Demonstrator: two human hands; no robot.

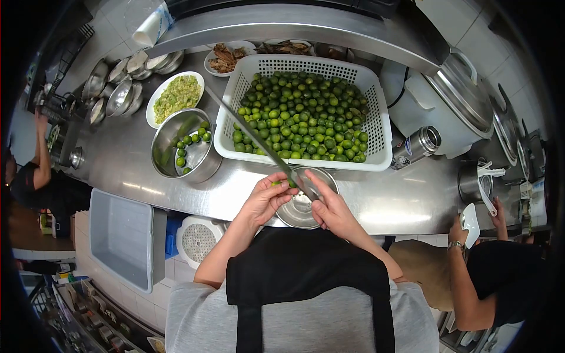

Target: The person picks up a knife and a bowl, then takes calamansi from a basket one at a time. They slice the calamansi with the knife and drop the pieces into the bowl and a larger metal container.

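My left hand (pixel 262 201) pinches a small green lime (pixel 285 184) between thumb and fingers. In my right hand (pixel 334 207) is a long knife (pixel 254 139), its blade slanting up and left past the lime, close to my left fingertips. Both hands are over a small steel bowl (pixel 299 219) at the counter's front edge, with small pale bits inside it. Just beyond them, a white perforated basket (pixel 381 144) is heaped with small green limes (pixel 303 115). Left of it, a steel pot (pixel 206 166) holds several more limes.
A white plate of chopped green food (pixel 178 99) sits behind the pot, near stacked steel bowls (pixel 120 97). A steel flask (pixel 419 146) stands right of the basket. At right, a person (pixel 471 288) holds a white dish; another person (pixel 44 182) works at far left.
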